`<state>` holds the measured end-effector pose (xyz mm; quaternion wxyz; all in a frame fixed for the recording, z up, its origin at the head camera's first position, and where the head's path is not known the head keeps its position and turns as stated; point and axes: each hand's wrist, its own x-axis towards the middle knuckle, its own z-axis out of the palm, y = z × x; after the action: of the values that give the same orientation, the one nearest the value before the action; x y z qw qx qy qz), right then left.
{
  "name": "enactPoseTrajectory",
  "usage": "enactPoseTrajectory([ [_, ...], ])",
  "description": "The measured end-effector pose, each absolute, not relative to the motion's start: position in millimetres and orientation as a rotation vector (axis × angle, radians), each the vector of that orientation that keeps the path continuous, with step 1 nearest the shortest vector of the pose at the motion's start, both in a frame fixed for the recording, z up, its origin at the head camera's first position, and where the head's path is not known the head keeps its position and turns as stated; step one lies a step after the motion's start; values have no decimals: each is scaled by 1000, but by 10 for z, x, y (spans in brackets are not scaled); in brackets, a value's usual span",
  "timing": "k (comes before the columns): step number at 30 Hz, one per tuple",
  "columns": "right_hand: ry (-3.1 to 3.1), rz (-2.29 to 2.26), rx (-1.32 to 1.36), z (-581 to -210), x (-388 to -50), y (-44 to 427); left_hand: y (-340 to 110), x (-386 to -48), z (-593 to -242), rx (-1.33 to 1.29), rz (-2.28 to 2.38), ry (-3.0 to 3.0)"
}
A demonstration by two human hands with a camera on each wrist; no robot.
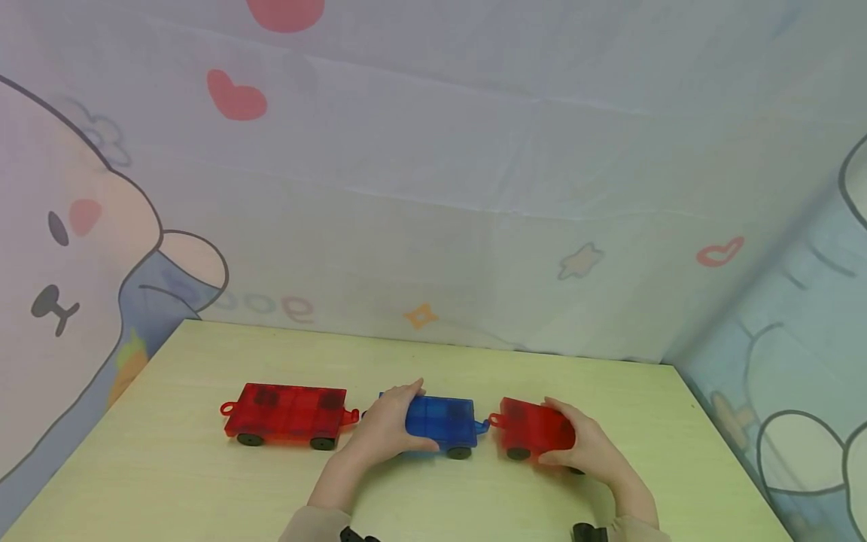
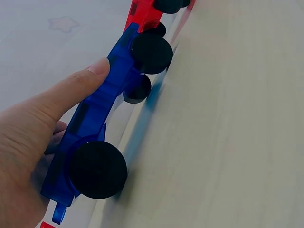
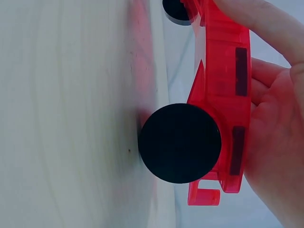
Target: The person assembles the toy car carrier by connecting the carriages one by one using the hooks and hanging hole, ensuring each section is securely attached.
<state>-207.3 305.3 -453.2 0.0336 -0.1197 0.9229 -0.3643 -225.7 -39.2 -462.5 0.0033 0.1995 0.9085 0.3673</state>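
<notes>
Three translucent toy train cars with black wheels stand in a row on the table [image 1: 230, 497]. My left hand [image 1: 382, 425] grips the middle blue car [image 1: 443, 421] from its left end, the thumb along the near side in the left wrist view. At the right, my right hand [image 1: 585, 444] holds a shorter-looking red car [image 1: 528, 425], partly hidden by the fingers. The blue hook [image 1: 482, 427] meets the red ring [image 1: 497, 420]; whether they are linked I cannot tell. A longer red car [image 1: 294, 410] stands untouched at the left, its hook [image 1: 351, 416] near my left hand.
Behind the table hangs a pale cloth backdrop [image 1: 433, 150] printed with hearts and cartoon animals, and another printed side [image 1: 799, 339] rises at the right. The table's back edge [image 1: 420, 342] lies a little beyond the cars.
</notes>
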Motion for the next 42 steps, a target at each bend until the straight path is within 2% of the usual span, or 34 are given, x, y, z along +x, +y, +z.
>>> enactPoseTrajectory([
  [42,2839,-1060,-351,-4556,-2081,2964,-362,-2261,-4648,654,1142,2859],
])
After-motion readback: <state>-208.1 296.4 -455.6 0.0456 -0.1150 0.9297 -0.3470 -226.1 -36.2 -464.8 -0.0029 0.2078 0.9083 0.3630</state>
